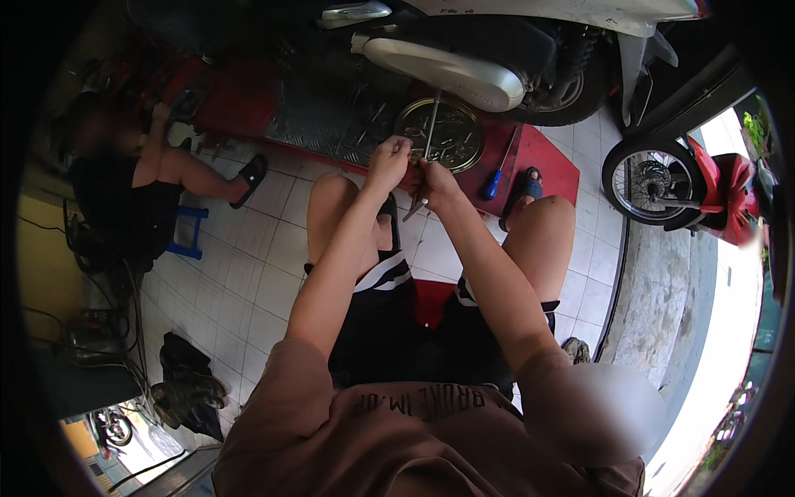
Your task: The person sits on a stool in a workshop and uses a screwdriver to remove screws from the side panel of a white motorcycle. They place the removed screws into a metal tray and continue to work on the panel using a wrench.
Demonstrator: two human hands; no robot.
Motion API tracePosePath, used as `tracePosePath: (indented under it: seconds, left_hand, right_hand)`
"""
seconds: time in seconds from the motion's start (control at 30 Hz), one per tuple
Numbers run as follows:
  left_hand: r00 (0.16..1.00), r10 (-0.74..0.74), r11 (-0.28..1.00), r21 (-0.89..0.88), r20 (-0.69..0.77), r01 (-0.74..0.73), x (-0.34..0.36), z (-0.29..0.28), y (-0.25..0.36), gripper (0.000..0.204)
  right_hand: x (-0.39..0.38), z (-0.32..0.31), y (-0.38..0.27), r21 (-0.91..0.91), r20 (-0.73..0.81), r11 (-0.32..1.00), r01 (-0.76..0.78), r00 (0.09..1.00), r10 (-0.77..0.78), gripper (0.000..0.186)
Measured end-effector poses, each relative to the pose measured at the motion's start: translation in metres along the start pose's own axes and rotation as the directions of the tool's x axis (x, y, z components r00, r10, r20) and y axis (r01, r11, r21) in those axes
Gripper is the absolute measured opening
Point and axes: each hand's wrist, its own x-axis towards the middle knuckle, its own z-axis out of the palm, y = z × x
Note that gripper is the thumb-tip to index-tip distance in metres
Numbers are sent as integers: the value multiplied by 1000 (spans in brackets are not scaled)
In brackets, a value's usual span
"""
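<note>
My right hand (437,184) is closed around a long, thin metal tool (433,124) that looks like a T-handle wrench. Its shaft rises past my fingers over a round golden tray (482,142), and a short bar (413,210) sticks out below the hand. Just to the left, my left hand (387,166) is closed, its fingertips pinched close to the tool. Whatever sits between those fingers is too small to make out. Loose metal parts lie in the tray. A screwdriver with a blue handle (493,184) rests on the red platform (553,166) to the right.
Above the platform stands a motorcycle with a silver engine cover (447,70). At left a co-worker (116,178) sits on a blue stool (190,232). A red motorcycle (720,186) is parked at right. Dark boots (186,398) lie on the tiled floor (265,277) at lower left.
</note>
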Motion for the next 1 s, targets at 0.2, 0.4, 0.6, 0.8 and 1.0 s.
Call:
tracePosePath:
  seconds: [0.2, 0.4, 0.6, 0.8, 1.0]
  left_hand:
    - [949, 313, 889, 342, 32, -305, -132, 10, 20, 40]
    - [862, 503, 814, 373, -68, -445, -139, 24, 27, 18]
    - [844, 534, 775, 431, -57, -461, -128, 31, 38, 8]
    - [818, 574, 747, 432, -36, -506, -130, 54, 49, 7]
    - [831, 555, 766, 410, -34, -495, -127, 67, 78, 9]
  right_hand:
    - [1, -11, -8, -63, -24, 994, 84, 996, -86, 26]
    - [1, -13, -12, -104, -5, 991, 86, 996, -87, 23]
    - [-16, -13, -15, -12, 58, 996, 86, 995, -85, 18]
    - [-39, -28, -16, -285, 45, 951, 117, 993, -108, 15]
    - [-63, -40, -30, -298, 84, 922, 247, 969, -232, 14]
